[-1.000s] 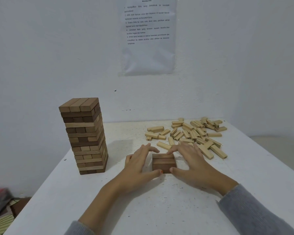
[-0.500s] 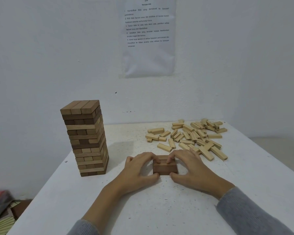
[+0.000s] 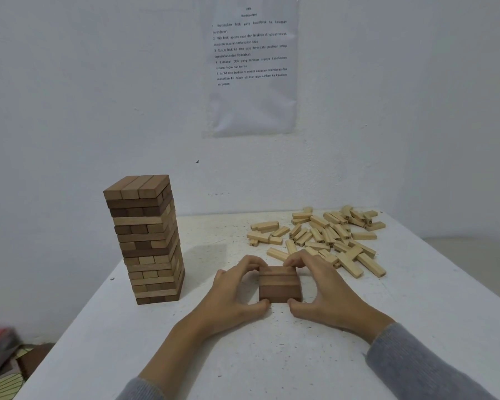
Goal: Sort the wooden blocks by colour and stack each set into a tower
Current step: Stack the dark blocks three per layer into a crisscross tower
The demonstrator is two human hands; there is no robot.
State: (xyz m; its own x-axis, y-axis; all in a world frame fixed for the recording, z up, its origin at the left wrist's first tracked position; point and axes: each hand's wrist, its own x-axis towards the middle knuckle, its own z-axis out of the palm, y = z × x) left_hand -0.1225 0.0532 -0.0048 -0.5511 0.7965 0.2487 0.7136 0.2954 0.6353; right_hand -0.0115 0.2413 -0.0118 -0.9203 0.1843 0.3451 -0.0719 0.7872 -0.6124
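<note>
Two hands hold the task's thing at this moment. Nearest to the camera are the grey sleeves [image 3: 416,365] and a wide bare part of the tabletop [image 3: 243,356], in front of the dark stack [image 3: 279,285]. The left hand [image 3: 231,293] is on the left side of the dark stack and the right hand [image 3: 326,293] on its right side. Each grip is closed around it, with the thumb at the near bottom corner and the curled fingers over the far top edge. The dark stack sits flat on the tabletop; how many layers it has, I cannot tell.

I judge that these wooden blocks are light, stiff and smooth, and loose from each other, so a squeeze from one side only would push them apart. It seems best to take hold low, on two opposite sides, and press evenly.

To the left of the dark stack, a little farther, stands the tall tower [image 3: 146,241] of mixed brown and pale blocks, near the left edge of the tabletop; a careless arm could bring it down. Behind the dark stack and to its right lies the pile of pale blocks [image 3: 324,235], its closest pieces just beside the right hand. The free room is mostly in front of the dark stack. Farthest behind it, a printed sheet [image 3: 253,67] hangs on the wall [image 3: 70,96].
</note>
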